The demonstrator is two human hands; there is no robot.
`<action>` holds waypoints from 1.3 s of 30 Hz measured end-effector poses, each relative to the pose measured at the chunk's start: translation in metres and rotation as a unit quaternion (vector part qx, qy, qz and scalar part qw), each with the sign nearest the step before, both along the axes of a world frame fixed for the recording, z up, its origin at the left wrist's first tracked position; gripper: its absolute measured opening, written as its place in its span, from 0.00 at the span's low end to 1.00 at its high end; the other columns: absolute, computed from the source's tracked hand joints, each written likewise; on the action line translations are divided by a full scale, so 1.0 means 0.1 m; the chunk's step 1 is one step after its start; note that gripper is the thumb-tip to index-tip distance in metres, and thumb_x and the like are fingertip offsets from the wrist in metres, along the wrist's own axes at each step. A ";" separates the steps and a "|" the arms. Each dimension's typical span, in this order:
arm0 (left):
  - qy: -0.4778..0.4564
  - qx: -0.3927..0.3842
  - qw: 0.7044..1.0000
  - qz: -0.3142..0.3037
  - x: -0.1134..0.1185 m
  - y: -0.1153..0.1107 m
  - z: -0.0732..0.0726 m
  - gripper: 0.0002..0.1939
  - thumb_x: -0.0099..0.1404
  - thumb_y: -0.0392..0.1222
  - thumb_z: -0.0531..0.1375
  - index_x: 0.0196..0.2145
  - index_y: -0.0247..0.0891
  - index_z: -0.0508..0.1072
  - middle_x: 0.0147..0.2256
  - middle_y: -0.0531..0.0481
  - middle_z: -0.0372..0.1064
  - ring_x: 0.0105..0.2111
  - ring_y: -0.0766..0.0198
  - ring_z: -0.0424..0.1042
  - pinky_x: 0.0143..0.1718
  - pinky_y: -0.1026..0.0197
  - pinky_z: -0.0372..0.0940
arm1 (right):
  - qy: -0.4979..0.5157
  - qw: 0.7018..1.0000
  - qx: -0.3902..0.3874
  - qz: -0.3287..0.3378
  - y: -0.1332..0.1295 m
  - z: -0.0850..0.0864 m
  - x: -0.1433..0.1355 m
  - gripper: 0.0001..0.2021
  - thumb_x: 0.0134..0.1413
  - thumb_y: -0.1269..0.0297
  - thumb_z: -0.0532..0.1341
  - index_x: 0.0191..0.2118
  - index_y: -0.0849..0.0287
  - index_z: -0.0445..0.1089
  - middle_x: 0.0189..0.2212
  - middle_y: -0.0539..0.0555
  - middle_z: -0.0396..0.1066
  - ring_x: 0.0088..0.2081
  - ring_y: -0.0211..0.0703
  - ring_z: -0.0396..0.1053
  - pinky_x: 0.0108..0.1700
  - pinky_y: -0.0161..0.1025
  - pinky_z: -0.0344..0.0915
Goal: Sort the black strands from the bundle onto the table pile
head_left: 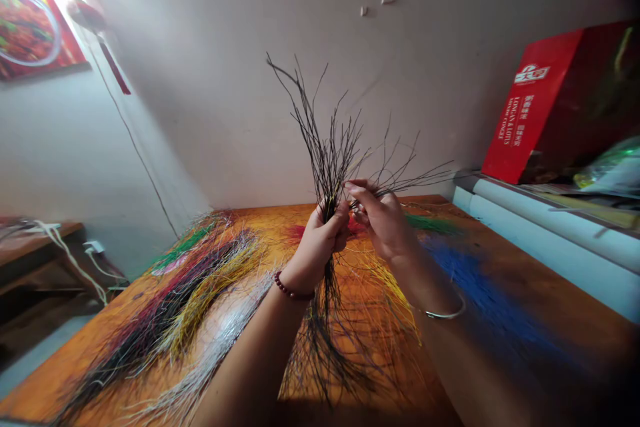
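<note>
My left hand (323,233) is closed round a bundle of thin black strands (327,153), held upright over the wooden table (240,407). The strands fan out above the fist and hang below it. Close beside, on the right, my right hand (377,213) pinches a few dark strands (410,177) that splay out to the right. Its fingertips are near the upper part of the bundle. More black strands (333,353) lie loose on the table under my hands.
Left on the table lie black (145,320), yellow (205,293) and silver-white strands (225,327). Blue strands (480,287) and green strands (433,223) lie right. A red box (533,100) stands on a white surface (540,247) at the right. A wall rises behind.
</note>
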State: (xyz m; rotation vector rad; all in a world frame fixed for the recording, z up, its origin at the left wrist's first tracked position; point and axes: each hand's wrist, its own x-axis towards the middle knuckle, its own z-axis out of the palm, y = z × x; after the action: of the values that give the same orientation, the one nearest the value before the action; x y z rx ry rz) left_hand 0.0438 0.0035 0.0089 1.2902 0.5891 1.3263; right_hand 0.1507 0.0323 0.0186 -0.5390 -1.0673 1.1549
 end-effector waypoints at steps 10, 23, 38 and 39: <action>-0.007 -0.002 1.000 0.000 0.00 0.00 0.00 0.22 0.61 0.51 0.62 0.24 0.38 0.53 0.20 0.61 0.42 0.16 0.77 0.41 0.16 0.71 0.40 | 0.008 0.999 0.010 -0.031 -0.05 0.04 -0.01 0.06 0.46 0.62 0.63 0.26 0.58 0.66 0.22 0.46 0.63 0.18 0.28 0.51 0.20 0.32 0.48; -0.026 -0.006 1.000 -0.001 -0.01 0.00 -0.01 0.21 0.59 0.52 0.64 0.25 0.38 0.56 0.19 0.61 0.43 0.16 0.77 0.41 0.16 0.71 0.41 | 0.027 0.998 0.025 0.058 -0.05 0.01 -0.02 0.09 0.44 0.63 0.65 0.32 0.56 0.65 0.20 0.43 0.58 0.18 0.28 0.47 0.19 0.31 0.44; 0.010 -0.002 1.000 0.012 -0.05 0.04 0.00 0.22 0.57 0.53 0.65 0.26 0.38 0.57 0.20 0.61 0.44 0.16 0.77 0.42 0.16 0.71 0.40 | -0.052 0.996 0.007 0.072 -0.02 0.02 0.05 0.09 0.42 0.60 0.65 0.29 0.57 0.69 0.19 0.44 0.59 0.18 0.29 0.47 0.18 0.32 0.43; 0.005 -0.004 1.000 0.011 -0.05 0.04 0.00 0.21 0.57 0.53 0.65 0.26 0.37 0.58 0.20 0.61 0.43 0.16 0.77 0.42 0.15 0.71 0.40 | -0.042 0.996 0.007 0.077 -0.02 0.02 0.05 0.08 0.44 0.60 0.64 0.28 0.58 0.68 0.20 0.44 0.59 0.18 0.29 0.47 0.19 0.32 0.43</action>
State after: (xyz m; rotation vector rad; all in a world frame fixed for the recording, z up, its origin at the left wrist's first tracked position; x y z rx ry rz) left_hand 0.0387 0.0076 0.0090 1.2880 0.6156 1.3357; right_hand 0.1557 0.0300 0.0209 -0.5041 -1.2063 1.2675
